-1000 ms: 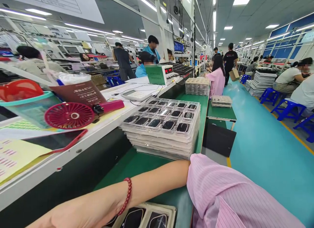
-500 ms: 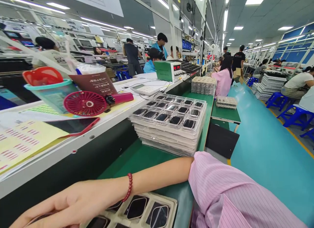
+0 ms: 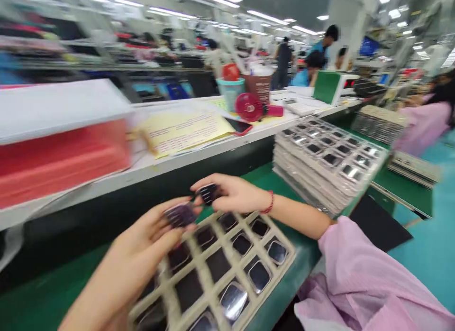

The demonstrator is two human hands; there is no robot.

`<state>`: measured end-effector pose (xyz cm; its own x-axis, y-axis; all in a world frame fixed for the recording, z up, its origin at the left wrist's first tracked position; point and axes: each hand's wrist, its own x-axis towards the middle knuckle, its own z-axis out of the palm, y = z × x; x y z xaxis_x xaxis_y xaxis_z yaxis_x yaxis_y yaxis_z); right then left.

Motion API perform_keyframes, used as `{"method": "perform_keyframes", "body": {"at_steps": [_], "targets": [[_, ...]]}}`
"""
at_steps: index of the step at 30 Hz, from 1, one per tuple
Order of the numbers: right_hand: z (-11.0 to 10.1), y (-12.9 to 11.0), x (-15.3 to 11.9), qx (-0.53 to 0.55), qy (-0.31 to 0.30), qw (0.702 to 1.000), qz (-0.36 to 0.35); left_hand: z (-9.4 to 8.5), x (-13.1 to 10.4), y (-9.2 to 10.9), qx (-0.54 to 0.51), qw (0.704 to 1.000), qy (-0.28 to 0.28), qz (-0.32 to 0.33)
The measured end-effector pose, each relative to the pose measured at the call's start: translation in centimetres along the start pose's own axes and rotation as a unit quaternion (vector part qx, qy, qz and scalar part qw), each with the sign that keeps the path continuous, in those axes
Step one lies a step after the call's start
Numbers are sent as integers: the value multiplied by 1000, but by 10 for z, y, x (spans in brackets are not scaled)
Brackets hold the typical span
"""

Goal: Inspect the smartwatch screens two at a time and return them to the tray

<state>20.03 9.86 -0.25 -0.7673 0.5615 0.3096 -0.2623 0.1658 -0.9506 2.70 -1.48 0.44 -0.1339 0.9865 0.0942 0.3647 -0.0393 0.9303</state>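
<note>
My left hand (image 3: 142, 241) holds a dark, square glassy piece (image 3: 180, 214) between thumb and fingers. Close beside it, my right hand (image 3: 238, 193), with a red bead bracelet at the wrist, pinches another dark square piece (image 3: 208, 194). Both hands are over the far edge of a beige compartment tray (image 3: 254, 300). Many of its pockets hold dark square pieces with rounded clear frames; a couple near the middle show only a flat dark surface. Motion blurs the held pieces.
Stacked trays of dark squares (image 3: 313, 174) stand behind on the green bench (image 3: 53, 279). On the white shelf (image 3: 199, 158) are yellow paper (image 3: 188, 132), a magenta fan (image 3: 249, 107), a teal cup (image 3: 231, 91) and a red box (image 3: 64, 160). People are further back.
The view has swung left. My left hand has come into view with a dark piece. My right hand has lifted from low over the tray and now pinches a piece near it.
</note>
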Motion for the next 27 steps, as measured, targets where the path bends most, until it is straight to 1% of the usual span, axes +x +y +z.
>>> {"method": "perform_keyframes", "body": {"at_steps": [1, 2, 4, 6, 9, 13, 18, 23, 27], "targets": [[1, 2, -2, 7, -6, 1000, 2, 1, -3, 3, -40, 999, -6, -28], [1, 3, -4, 8, -7, 1000, 1, 2, -4, 5, -79, 996, -8, -39], [0, 4, -7, -9, -21, 1000, 5, 4, -3, 9, -126, 991, -8, -44], [-1, 3, -9, -25, -23, 999, 9, 4, -2, 10, -144, 989, -8, -42], [1, -1, -12, -33, -21, 999, 15, 3, -4, 11, -147, 988, -12, -39], [4, -6, -14, -35, -15, 999, 1, 3, -7, 9, -131, 991, -9, -26], [2, -5, -14, -49, -7, 999, 12, 1, -6, 9, -117, 993, -10, -22], [3, -4, -14, -67, -9, 998, 7, -1, -6, 9, -104, 994, -6, -8], [4, -6, -14, -72, -20, 997, 14, 0, -5, 5, -132, 991, -7, -7]]}}
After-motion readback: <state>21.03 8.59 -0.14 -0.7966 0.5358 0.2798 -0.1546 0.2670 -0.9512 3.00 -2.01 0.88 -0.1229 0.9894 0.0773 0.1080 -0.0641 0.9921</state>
